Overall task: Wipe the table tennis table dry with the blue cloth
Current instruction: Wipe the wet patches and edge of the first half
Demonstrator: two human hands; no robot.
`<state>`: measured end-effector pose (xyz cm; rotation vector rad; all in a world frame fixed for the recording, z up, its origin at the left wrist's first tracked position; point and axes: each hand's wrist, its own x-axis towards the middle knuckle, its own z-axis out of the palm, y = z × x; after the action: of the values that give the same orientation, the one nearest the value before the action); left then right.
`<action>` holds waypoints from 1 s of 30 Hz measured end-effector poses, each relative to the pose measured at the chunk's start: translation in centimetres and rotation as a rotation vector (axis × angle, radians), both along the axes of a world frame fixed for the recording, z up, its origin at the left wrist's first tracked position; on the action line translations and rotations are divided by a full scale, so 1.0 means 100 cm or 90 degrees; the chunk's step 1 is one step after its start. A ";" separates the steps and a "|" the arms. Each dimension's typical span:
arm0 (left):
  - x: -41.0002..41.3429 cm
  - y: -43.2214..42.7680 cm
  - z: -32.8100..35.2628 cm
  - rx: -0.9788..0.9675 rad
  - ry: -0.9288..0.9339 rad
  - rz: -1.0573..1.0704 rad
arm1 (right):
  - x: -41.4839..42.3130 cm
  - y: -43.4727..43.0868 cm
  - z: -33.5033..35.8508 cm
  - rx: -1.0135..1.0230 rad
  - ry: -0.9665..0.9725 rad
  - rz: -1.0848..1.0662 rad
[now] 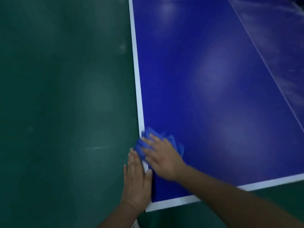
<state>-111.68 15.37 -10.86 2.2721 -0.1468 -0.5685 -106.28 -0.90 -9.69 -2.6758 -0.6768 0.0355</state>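
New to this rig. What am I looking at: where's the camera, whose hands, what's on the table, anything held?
No machine here: a single wide-angle camera on a person's head looks down at their bare hands. The glossy dark blue table tennis table with white edge lines stands on a green floor. The right hand presses flat on a crumpled blue cloth near the table's left edge, fingers spread rather than curled round it. The left hand lies straight-fingered along that edge, holding nothing.
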 end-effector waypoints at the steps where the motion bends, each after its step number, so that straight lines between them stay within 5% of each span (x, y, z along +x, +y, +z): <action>1: -0.004 0.008 -0.004 -0.028 -0.013 0.044 | -0.035 -0.001 0.000 -0.001 -0.001 0.013; 7: -0.016 0.048 -0.007 0.031 -0.080 0.040 | -0.121 -0.058 0.005 -0.155 0.006 0.193; 12: -0.009 0.019 0.010 0.102 -0.118 0.043 | -0.092 -0.030 0.001 -0.077 0.023 -0.400; 16: -0.011 -0.025 0.019 0.138 -0.195 -0.024 | -0.098 -0.012 0.006 -0.091 -0.007 -0.321; 19: -0.019 -0.054 0.020 0.173 -0.219 -0.071 | -0.111 -0.088 0.004 -0.126 0.006 -0.293; 23: -0.032 -0.084 0.021 0.220 -0.237 -0.136 | -0.124 -0.251 0.006 -0.110 0.058 -0.695; 26: -0.037 -0.114 0.020 0.250 -0.250 -0.154 | -0.121 -0.284 0.015 -0.068 0.097 -0.893; 30: -0.043 -0.166 0.021 0.247 -0.219 -0.028 | -0.128 -0.194 0.007 -0.129 0.025 -0.514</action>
<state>-115.99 -1.21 -8.72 2.7392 -0.2766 -0.2357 -119.11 -20.29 -8.98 -2.9244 0.4694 -0.0613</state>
